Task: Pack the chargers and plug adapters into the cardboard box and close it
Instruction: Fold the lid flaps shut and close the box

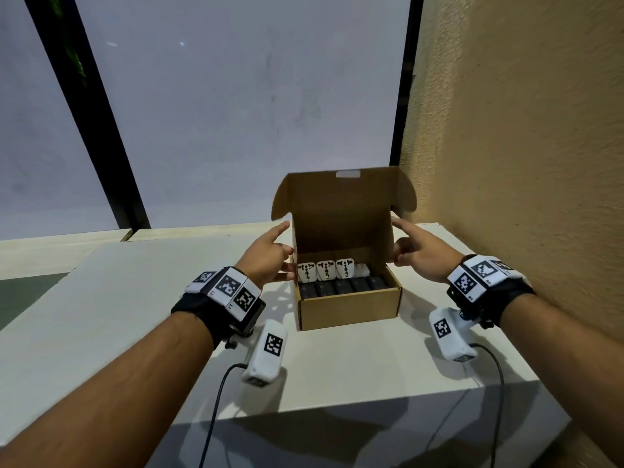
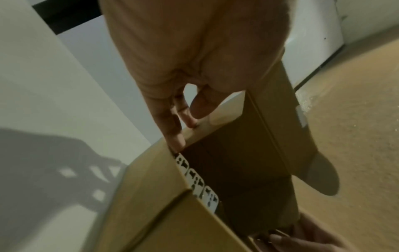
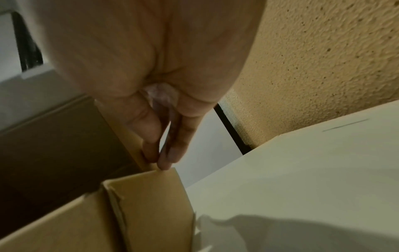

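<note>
Cardboard box [image 1: 349,307] sits at the table's [image 1: 135,298] centre, lid [image 1: 341,211] upright at twelve o'clock. Plug adapters [image 1: 326,270] and dark chargers [image 1: 342,286] fill it, so closing seems the step in hand. Left hand [image 1: 266,256] at nine and right hand [image 1: 418,253] at three rest relaxed fingers on its sides, grasping nothing; next, fold the lid forward and tuck its flaps.

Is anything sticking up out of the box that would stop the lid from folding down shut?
Nothing visible does: the white adapters and black chargers sit below the cardboard box rim, under the upright lid.
</note>
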The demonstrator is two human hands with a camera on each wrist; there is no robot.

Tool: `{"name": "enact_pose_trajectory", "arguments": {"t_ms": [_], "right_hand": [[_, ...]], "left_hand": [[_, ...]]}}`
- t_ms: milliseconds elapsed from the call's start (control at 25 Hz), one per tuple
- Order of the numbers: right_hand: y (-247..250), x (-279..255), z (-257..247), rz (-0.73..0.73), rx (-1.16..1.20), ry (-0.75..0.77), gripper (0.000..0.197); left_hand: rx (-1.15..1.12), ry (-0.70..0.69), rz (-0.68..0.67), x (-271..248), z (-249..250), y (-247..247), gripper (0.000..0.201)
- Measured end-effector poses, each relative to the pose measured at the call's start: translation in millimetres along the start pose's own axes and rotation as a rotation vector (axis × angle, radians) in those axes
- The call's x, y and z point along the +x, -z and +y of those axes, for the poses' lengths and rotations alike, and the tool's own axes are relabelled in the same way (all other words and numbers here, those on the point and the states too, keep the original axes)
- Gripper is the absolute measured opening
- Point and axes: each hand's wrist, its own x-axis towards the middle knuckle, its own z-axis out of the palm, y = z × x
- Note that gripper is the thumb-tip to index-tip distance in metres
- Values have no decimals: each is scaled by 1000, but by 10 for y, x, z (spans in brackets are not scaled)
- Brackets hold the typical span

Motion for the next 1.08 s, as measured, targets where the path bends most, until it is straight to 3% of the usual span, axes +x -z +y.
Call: {"name": "enact_pose_trajectory", "arguments": {"t_ms": [120,280,360,480,560,600,640,720,840,1080], "right_hand": [[-2,-43,20,-22,-78,-3,66],[16,-115,99,-33,-88,-65,40],[86,-154,92,1,-68,-21,39],[109,-230,-99,88,206,76,28],[99,-253,-187,92,285,77,78],[106,-256,-184,71,240,56,96],[103,-292,-189,47,182,29,99],[93,-380,-172,-15,69,-2,80],[65,-444,-136,16,-115,28,61],[-43,-458,-187,20,-346,50,56]], "left_hand": [[182,-86,-62,-10,-94,40,68],[409,-231,-65,-11,-209,188,51],[371,-307,-22,-47,-193,245,53],[268,-376,-24,-194,-63,248,54],[357,-407,-35,-297,-10,214,56],[421,-421,-32,-318,-13,199,55],[473,-427,-38,-328,-38,182,54],[541,-423,-47,-323,-107,165,49],[658,-396,-72,-361,-147,176,49],[874,-378,-157,-329,-114,127,49]]}}
